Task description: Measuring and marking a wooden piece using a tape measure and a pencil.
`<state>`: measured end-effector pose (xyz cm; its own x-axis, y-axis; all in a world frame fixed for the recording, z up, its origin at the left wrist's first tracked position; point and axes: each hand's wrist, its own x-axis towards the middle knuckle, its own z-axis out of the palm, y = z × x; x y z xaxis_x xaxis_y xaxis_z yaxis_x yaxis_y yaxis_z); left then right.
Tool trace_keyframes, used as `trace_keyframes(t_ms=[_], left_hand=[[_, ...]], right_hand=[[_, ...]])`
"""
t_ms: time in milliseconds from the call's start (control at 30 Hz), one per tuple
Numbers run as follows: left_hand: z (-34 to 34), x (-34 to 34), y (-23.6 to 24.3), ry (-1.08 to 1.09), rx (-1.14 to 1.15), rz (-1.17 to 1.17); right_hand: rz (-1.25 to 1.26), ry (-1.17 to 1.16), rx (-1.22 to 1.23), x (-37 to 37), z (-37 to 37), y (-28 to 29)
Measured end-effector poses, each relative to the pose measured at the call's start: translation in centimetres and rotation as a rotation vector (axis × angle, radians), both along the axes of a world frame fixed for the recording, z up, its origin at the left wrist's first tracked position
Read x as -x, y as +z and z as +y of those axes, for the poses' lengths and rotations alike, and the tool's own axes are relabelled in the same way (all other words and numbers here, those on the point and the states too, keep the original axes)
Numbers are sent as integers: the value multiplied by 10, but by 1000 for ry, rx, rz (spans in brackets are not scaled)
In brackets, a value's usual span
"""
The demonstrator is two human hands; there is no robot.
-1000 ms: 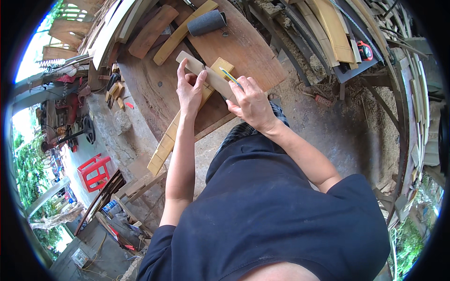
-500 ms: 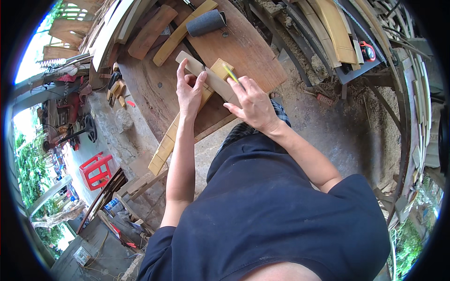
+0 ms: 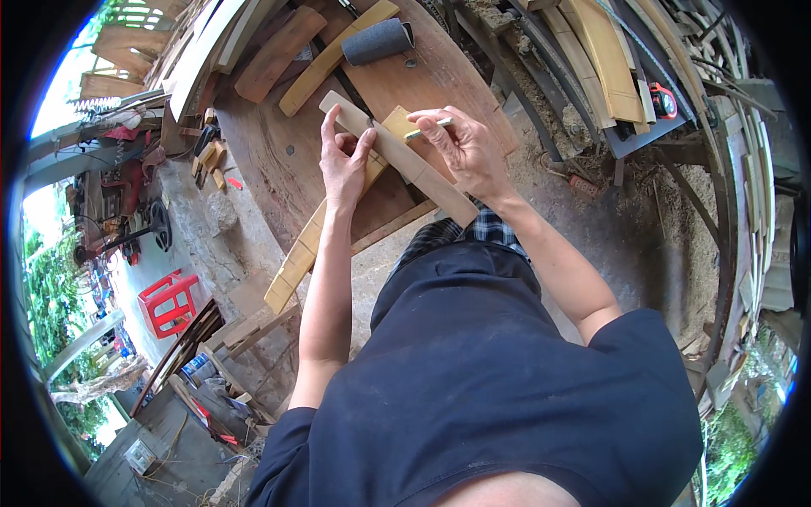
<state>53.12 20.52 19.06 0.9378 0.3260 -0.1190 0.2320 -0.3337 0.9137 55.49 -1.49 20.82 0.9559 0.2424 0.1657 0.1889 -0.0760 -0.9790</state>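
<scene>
My left hand [image 3: 345, 167] grips a flat light-brown wooden slat [image 3: 422, 176] near its far end, thumb on top. The slat lies slantwise across a curved yellowish wood strip [image 3: 296, 264] with lines marked across it. Some cross lines show on the slat too. Pinched in my right hand [image 3: 475, 159] is a slim pencil [image 3: 422, 131], held just right of the slat over the far end of the yellow strip. The pencil points left, and I cannot tell whether its tip touches anything.
Beneath is a worn wooden bench [image 3: 253, 160]. Farther back lie a dark grey roll [image 3: 378, 42], another curved yellowish piece [image 3: 325, 72] and a reddish-brown block [image 3: 279, 57]. Stacked boards with a red tape measure [image 3: 663, 101] stand far right. A red plastic chair [image 3: 167, 302] is at left.
My right hand has come off the slat's near end, rising slightly to the right and turning the pencil more level. That end now shows. The left hand keeps its grip.
</scene>
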Motion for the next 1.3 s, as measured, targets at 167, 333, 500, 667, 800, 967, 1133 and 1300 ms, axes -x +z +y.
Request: trace_keyframes(t_ms=[167,333,500,667,800,967,1133,1300], left_hand=[[-3,1,0,-4,-46,14],[2,1,-5,-4,-45,-17],[1,0,-6,2,-5,-26],[1,0,-6,10,-9,-24],[5,2,-9,13,-57,-35],[1,-2,-8,5,-58,-10],[5,0,-11,22,-61,-12],[3,-2,-12,15,-51,-33]], right_hand=[[-25,-26,85,-2,14,-3],[-243,2,216,4,21,-3],[-295,-2,213,-6,32,-5],[-287,34,270,0,18,-2],[-168,67,263,8,10,4],[-247,40,260,-9,24,3],[-201,87,303,2,8,3],[-133,70,304,-4,13,8]])
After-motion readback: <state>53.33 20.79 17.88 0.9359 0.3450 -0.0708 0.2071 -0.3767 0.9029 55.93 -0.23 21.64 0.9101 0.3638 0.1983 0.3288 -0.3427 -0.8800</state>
